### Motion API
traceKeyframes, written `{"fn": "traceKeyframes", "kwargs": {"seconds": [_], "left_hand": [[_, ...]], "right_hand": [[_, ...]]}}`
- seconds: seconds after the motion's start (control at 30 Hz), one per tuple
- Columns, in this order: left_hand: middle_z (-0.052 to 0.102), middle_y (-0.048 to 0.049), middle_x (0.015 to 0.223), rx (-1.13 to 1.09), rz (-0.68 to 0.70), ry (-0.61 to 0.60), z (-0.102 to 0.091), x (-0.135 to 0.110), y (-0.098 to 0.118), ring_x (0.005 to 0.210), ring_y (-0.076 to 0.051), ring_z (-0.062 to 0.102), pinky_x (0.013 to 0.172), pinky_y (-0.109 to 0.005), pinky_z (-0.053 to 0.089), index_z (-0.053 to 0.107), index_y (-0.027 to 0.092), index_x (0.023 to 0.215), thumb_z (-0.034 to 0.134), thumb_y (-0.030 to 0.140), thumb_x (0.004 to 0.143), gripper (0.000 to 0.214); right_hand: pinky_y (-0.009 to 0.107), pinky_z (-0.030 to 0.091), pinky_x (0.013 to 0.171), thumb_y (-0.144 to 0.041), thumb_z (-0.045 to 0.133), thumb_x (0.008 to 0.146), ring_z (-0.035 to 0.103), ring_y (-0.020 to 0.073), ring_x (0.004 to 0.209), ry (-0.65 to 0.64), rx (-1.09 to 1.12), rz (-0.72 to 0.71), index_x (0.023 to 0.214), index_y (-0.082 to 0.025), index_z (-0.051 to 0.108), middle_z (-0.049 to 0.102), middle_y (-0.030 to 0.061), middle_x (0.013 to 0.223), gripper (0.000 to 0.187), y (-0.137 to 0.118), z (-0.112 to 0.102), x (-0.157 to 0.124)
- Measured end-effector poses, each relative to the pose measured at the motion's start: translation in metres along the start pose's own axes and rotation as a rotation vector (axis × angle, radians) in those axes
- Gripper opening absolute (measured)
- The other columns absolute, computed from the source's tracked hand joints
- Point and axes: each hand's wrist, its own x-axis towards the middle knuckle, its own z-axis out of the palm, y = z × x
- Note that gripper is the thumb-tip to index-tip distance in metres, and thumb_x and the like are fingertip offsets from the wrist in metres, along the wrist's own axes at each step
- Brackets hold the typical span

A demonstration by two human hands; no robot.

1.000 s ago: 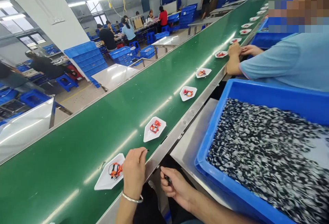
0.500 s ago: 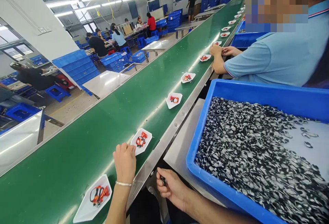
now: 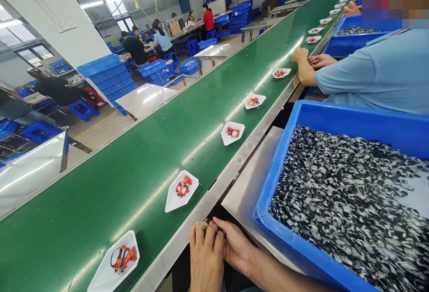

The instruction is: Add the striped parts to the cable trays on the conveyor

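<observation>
My left hand (image 3: 207,256) and my right hand (image 3: 236,248) meet beside the conveyor's metal edge. The right is curled round small black-and-white pieces, mostly hidden now; a dark bit shows near the fingertips. The left hand's fingers are bent over the right's, and what they pinch is out of sight. On the green belt (image 3: 134,162), the nearest white tray (image 3: 170,196) holds red, orange and black parts. Another white tray (image 3: 100,276) with similar parts lies lower left. To the right stands a blue bin (image 3: 264,193) filled with small black-and-white pieces (image 3: 335,193).
More white trays (image 3: 233,133) line the belt's near side into the distance. A metal rail (image 3: 197,213) edges the belt. A co-worker in a light blue shirt (image 3: 362,73) sits at the right, hands at the belt. Blue crates (image 3: 107,82) are stacked across the room.
My left hand has left the tray on the belt and come down and right to my right hand. The camera view has shifted, and the trays sit differently against the rail.
</observation>
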Motion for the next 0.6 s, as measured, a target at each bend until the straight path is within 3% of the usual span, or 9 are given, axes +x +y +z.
{"fn": "traceKeyframes", "kwargs": {"seconds": [0.3, 0.47, 0.6], "left_hand": [[0.062, -0.001, 0.095, -0.003, -0.007, 0.061, 0.002, -0.001, -0.001, 0.094, -0.019, 0.049, 0.095, -0.044, 0.03, 0.062, 0.021, 0.088, 0.038, 0.018, 0.088, 0.024], [0.065, -0.0009, 0.097, 0.055, 0.047, 0.059, 0.007, -0.012, -0.012, 0.098, -0.022, 0.05, 0.095, -0.046, 0.03, 0.064, 0.025, 0.085, 0.041, 0.016, 0.084, 0.024], [0.065, -0.0034, 0.094, 0.087, 0.081, 0.096, 0.017, -0.013, -0.016, 0.098, -0.023, 0.053, 0.094, -0.046, 0.033, 0.064, 0.026, 0.084, 0.047, 0.014, 0.08, 0.021]], "right_hand": [[0.013, 0.036, 0.043, -0.02, 0.056, 0.079, 0.051, 0.0051, 0.05, 0.036, -0.017, -0.026, 0.072, -0.008, 0.055, 0.057, 0.0028, 0.065, 0.014, -0.001, 0.0, 0.001], [0.015, 0.04, 0.049, -0.02, 0.048, 0.083, 0.053, 0.0067, 0.052, 0.046, -0.029, -0.055, 0.069, -0.008, 0.054, 0.058, 0.0042, 0.064, 0.019, 0.003, 0.002, 0.001], [0.015, 0.04, 0.051, -0.025, 0.051, 0.082, 0.052, 0.0068, 0.052, 0.033, -0.047, -0.026, 0.066, -0.01, 0.054, 0.056, 0.0025, 0.06, 0.022, 0.0, 0.001, 0.003]]}}
